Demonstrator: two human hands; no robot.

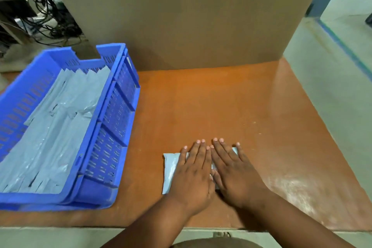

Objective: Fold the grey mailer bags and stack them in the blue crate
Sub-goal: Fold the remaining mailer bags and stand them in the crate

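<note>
Even, fairly dim light left a dusty glare right of the right hand (pixel 234 175); wide-angle edges bowed and smeared.

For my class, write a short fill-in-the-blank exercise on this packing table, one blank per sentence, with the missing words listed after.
1. Both hands, the left hand and the right hand, press flat on a folded grey ____.
2. The blue crate stands to the ____ of the hands.
3. Behind the brown table stands a large ____ box.
4. The grey bags already stacked lie inside the ____.

Missing words: mailer bag; left; cardboard; crate
</note>
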